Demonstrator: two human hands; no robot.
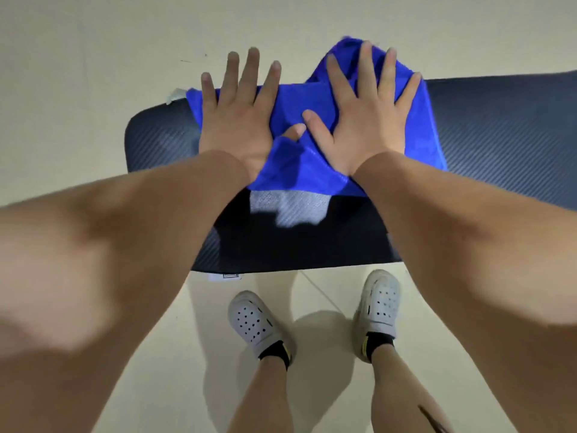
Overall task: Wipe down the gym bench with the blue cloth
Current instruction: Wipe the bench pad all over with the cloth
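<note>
The gym bench [487, 126] is a dark padded pad with a woven pattern, running from centre left off the right edge. The blue cloth [299, 170] lies rumpled across its far half. My left hand [240, 117] presses flat on the cloth's left part, fingers spread, with a fold of cloth over its thumb. My right hand [365, 120] presses flat on the cloth's right part, fingers spread; its thumb crosses toward the left thumb. Neither hand grips the cloth. A pale shiny patch [290, 207] shows on the pad just below the cloth.
Pale floor [93, 73] surrounds the bench. My two feet in white perforated clogs [253, 323] and dark socks stand close to the bench's near edge. A small white tag [224, 277] hangs at that edge.
</note>
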